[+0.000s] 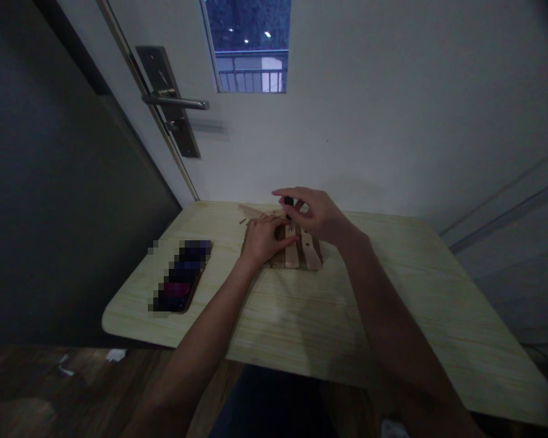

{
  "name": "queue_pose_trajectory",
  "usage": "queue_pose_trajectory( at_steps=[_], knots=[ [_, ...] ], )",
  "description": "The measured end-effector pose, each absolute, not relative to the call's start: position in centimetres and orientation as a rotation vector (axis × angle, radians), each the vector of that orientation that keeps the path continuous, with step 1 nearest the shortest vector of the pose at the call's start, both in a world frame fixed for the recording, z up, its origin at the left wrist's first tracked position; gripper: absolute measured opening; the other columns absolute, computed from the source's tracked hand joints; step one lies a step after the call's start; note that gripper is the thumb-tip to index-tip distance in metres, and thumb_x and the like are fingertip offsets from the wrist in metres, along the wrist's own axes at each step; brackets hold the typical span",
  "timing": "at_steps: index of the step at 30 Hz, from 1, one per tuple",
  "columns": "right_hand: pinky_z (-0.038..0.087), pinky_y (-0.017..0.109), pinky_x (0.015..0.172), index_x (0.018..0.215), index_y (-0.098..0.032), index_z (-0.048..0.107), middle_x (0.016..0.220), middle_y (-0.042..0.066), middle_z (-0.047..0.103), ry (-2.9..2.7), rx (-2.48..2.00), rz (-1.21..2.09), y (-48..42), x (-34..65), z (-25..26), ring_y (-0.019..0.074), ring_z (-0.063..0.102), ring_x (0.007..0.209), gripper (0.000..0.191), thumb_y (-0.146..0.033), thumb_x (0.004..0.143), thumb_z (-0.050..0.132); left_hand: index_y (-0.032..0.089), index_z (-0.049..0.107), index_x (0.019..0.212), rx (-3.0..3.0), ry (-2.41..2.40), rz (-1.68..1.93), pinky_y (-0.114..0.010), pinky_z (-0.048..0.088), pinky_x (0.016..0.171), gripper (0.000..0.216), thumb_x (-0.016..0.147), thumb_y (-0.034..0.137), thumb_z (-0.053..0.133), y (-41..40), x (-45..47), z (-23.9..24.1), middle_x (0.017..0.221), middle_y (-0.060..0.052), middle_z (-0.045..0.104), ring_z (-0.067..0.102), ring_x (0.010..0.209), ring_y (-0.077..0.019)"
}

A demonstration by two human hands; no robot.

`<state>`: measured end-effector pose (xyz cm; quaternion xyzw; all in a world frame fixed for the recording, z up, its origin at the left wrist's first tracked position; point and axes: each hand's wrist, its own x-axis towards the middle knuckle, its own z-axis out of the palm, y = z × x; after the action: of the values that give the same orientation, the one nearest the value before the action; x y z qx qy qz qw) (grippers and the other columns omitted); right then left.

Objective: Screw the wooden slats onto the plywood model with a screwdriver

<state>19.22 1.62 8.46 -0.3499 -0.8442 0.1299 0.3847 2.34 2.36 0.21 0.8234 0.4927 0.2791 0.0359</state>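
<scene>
A set of light wooden slats [311, 254] lies on a brown board at the far middle of the pale wooden table [392, 316]. My left hand [262, 238] presses down on the left slats, its fingers curled over them. My right hand [314, 214] hovers just above, pinching a small dark tool [289, 205] that points down at a slat. More thin wooden pieces [250, 212] lie behind the hands.
A phone-sized dark object [182, 275], blurred out, lies on the table's left side. A white door with a metal lever handle [176, 101] and a small window [250, 45] stands right behind the table. Dark floor shows at the lower left.
</scene>
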Motion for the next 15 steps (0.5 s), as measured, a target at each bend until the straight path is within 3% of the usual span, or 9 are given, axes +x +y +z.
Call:
queue_pose_trajectory(
  at_steps=[4, 10, 15],
  knots=[
    [0.055, 0.034, 0.086, 0.130, -0.020, 0.068, 0.115, 0.008, 0.077, -2.136, -0.919, 0.375, 1.51, 19.33, 8.38, 0.0182, 0.070, 0.092, 0.044, -0.017, 0.089, 0.053, 0.022, 0.073, 0.109, 2.535, 1.507, 0.864, -0.043, 0.048, 0.093, 0.035, 0.086, 0.049, 0.074, 2.35, 2.34, 0.24, 0.110, -0.007, 0.075, 0.065, 0.108, -0.0281],
    [0.052, 0.034, 0.079, 0.104, -0.024, 0.078, 0.104, 0.004, 0.079, -2.102, -1.050, 0.276, 1.40, 19.25, 8.90, 0.0202, 0.069, 0.083, 0.023, -0.024, 0.083, 0.070, 0.022, 0.074, 0.111, 2.528, 1.532, 0.873, -0.044, 0.049, 0.093, 0.037, 0.084, 0.049, 0.076, 2.49, 2.38, -0.09, 0.113, -0.009, 0.074, 0.065, 0.111, -0.0303],
    [0.043, 0.031, 0.070, 0.090, -0.022, 0.072, 0.084, 0.004, 0.071, -2.091, -1.169, 0.026, 1.13, 18.86, 8.94, 0.0184, 0.061, 0.074, 0.012, -0.032, 0.083, 0.072, 0.023, 0.074, 0.111, 2.542, 1.523, 0.877, -0.043, 0.048, 0.095, 0.039, 0.085, 0.052, 0.075, 2.47, 2.31, -0.15, 0.114, -0.009, 0.074, 0.064, 0.111, -0.0294]
  ],
)
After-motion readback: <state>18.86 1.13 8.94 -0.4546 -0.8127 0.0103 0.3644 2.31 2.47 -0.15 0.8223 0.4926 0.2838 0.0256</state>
